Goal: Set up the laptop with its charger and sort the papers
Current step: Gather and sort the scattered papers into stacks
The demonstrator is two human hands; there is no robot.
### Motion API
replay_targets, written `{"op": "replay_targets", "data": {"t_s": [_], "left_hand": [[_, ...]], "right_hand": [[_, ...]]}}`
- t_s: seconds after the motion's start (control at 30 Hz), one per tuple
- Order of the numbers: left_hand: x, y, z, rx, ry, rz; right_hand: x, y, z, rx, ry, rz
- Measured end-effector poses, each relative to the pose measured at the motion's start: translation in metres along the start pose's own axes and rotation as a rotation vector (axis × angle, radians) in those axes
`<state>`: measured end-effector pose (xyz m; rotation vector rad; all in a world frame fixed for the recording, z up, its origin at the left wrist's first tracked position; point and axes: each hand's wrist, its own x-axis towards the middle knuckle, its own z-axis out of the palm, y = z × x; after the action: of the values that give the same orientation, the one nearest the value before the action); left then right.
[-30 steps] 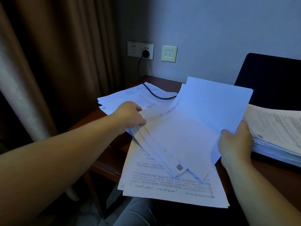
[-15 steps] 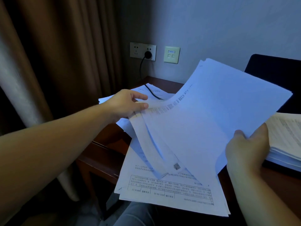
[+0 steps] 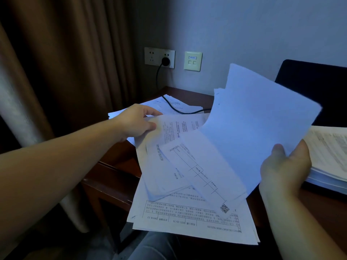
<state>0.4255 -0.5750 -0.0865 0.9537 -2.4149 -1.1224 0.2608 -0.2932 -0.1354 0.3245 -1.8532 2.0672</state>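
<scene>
White printed sheets (image 3: 187, 156) fan out between our two hands, lifted just above the dark wooden worktop (image 3: 120, 162) and over a bottom form (image 3: 191, 220) that overhangs its near edge. Our left hand (image 3: 135, 122) pinches the far-left corner of the fan, thumb on top and fingers curled beneath, the forearm reaching in from the lower left. Our right hand (image 3: 285, 166) grips the near-right edge of a blank-backed sheet (image 3: 262, 124) that stands tilted up toward the wall, thumb in front and fingers hidden behind it. The fan's long axis runs from the left hand diagonally down toward the right hand, so the loose sheets lie between the two grips, nearer to the left one; we judge the next move to be drawing them together and squaring them. Just right of the right hand sits a thick stack of papers (image 3: 330, 156), the likely place for them, resting in front of a dark panel (image 3: 315, 87) that may be the laptop's lid. A black cable (image 3: 180, 109) runs from a plug (image 3: 165, 61) in the wall socket across more sheets (image 3: 169, 104) behind the left hand, so the charger appears already connected to power.
</scene>
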Motion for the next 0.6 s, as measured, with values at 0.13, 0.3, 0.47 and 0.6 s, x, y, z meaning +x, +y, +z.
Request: {"op": "replay_targets", "data": {"t_s": [0.13,0.3,0.47,0.6], "left_hand": [[0.011,0.008,-0.005,0.143,0.029,0.063],[0.023,0.022,-0.012,0.215,-0.114,0.128],[0.025,0.038,-0.016,0.081,-0.406,0.109],[0.028,0.048,-0.009,-0.028,-0.554,0.062]], "right_hand": [[0.003,0.004,-0.001,-0.025,-0.039,-0.003],[0.007,0.002,0.001,0.061,-0.105,0.2],[0.012,-0.001,0.007,0.07,-0.323,0.28],[0.014,0.004,0.007,-0.007,-0.434,0.288]]}}
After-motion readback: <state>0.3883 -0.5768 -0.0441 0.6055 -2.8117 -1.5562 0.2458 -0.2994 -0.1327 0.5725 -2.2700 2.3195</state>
